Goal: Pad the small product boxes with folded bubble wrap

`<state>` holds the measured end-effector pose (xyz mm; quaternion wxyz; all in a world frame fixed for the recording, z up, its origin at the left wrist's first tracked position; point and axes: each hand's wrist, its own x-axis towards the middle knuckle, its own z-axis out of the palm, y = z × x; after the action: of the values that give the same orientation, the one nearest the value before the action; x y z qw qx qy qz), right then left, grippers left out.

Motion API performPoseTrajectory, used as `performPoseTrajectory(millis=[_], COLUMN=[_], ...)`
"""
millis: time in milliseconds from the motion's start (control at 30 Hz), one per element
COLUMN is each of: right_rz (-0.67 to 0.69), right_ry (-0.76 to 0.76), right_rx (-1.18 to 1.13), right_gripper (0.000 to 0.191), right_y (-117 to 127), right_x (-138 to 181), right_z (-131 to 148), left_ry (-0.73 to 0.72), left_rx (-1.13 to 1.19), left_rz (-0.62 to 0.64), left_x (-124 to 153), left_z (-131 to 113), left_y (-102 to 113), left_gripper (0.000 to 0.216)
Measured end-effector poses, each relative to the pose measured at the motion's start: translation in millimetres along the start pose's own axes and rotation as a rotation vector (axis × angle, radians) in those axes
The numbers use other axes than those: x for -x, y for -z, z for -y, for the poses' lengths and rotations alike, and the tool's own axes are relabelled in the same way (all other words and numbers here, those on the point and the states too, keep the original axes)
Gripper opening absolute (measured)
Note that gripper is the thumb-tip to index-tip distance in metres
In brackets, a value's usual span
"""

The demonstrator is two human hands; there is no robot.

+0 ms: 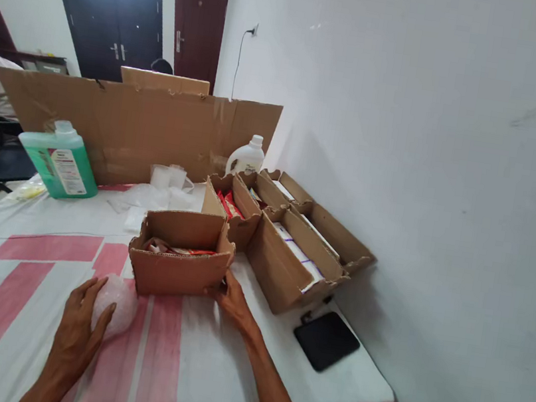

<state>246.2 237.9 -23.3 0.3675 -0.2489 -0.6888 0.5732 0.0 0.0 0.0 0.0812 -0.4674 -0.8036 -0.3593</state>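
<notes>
My left hand [78, 327] curls around a rounded, whitish bundle [117, 306] that looks like bubble wrap, resting on the cloth. What is inside the bundle I cannot make out. At the lower right corner of a small open cardboard box [176, 276], my right hand [233, 300] grips the cardboard, some fingers hidden behind it. Red packets [190, 252] lie low inside that box. The box stands just beyond the bundle, on a table with a white and pink cloth [206, 373].
More open cardboard boxes [269, 261] stand along the wall, with red packets and white cartons. A green liquid bottle [64, 164], clear plastic wrap [158, 195], and a white jug [248, 158] stand before a cardboard screen [148, 129]. A black flat device [326, 341] lies right.
</notes>
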Motion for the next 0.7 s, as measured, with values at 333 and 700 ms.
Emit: performPoseTrajectory(millis=[333, 700], right_rz=[-0.042, -0.319], right_ry=[-0.032, -0.09], right_rx=[0.093, 0.148], right_gripper=[0.052, 0.08], right_y=[-1.5, -14.7], right_x=[-12.6, 24.8], right_z=[-6.0, 19.5], left_ry=[0.044, 0.224], left_rx=[0.161, 0.476], left_rz=[0.017, 0.201], left_x=[24.4, 26.6], left_z=[-3.0, -78.2], left_y=[8.1, 1.2], left_gripper=[0.026, 0.045])
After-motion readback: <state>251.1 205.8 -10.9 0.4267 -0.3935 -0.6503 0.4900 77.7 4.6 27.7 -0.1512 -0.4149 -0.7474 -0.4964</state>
